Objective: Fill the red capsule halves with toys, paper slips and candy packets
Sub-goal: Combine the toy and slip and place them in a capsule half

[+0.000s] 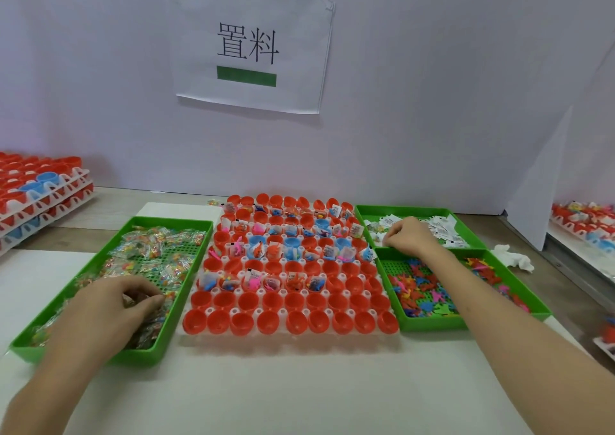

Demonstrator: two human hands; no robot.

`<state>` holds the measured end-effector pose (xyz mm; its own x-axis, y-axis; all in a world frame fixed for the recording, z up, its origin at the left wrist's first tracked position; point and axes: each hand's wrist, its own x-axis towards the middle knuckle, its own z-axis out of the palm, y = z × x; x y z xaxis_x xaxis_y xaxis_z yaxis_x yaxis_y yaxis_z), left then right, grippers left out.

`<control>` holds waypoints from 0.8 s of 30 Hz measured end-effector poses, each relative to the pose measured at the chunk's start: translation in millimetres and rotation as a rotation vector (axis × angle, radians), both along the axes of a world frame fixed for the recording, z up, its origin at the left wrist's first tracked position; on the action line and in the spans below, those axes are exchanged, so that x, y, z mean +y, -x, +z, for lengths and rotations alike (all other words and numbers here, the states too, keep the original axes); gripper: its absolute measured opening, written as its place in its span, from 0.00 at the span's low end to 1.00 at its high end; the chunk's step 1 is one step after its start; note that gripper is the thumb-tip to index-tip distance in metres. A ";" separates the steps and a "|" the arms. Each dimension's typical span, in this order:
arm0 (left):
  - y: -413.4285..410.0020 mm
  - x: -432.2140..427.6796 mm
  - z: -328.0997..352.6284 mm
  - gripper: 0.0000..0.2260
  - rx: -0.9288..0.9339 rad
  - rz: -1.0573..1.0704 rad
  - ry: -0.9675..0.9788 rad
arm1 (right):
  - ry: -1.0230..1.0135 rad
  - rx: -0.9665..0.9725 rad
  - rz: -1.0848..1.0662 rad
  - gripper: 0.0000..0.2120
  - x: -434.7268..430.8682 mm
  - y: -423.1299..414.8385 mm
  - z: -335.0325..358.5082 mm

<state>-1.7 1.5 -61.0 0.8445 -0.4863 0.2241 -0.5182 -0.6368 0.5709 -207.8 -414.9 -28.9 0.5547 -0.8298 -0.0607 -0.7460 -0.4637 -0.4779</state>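
Observation:
A white holder (213,330) in the middle carries rows of red capsule halves (269,321), with a few blue ones; the far rows hold toys and paper slips, the two nearest rows look bare. My left hand (116,305) reaches into the green tray of candy packets (156,251) on the left, fingers curled and pinching packets. My right hand (407,235) is over the far right green tray of white paper slips (442,228), fingers curled on slips. Below it a green tray holds small coloured toys (419,288).
Stacked holders of red and blue capsule halves (36,188) stand at the far left. More filled holders (585,225) sit at the far right behind a white divider. A crumpled tissue (512,256) lies right of the trays. A paper sign (253,42) hangs on the back wall.

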 end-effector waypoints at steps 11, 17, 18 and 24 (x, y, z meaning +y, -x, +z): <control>2.6 0.8 1.9 0.08 0.050 -0.073 -0.010 | 0.021 -0.337 -0.083 0.05 -2.9 16.0 -7.1; -0.4 3.3 -1.6 0.10 0.119 -0.027 0.080 | -0.003 -0.463 -0.078 0.10 -2.8 32.1 -5.9; -1.7 3.5 -3.3 0.12 0.099 -0.016 0.101 | -0.004 -0.477 -0.071 0.10 -2.8 34.4 -5.5; -13.7 4.4 -11.8 0.19 -0.006 0.073 0.258 | 0.002 -0.573 -0.065 0.07 -2.7 43.0 -0.2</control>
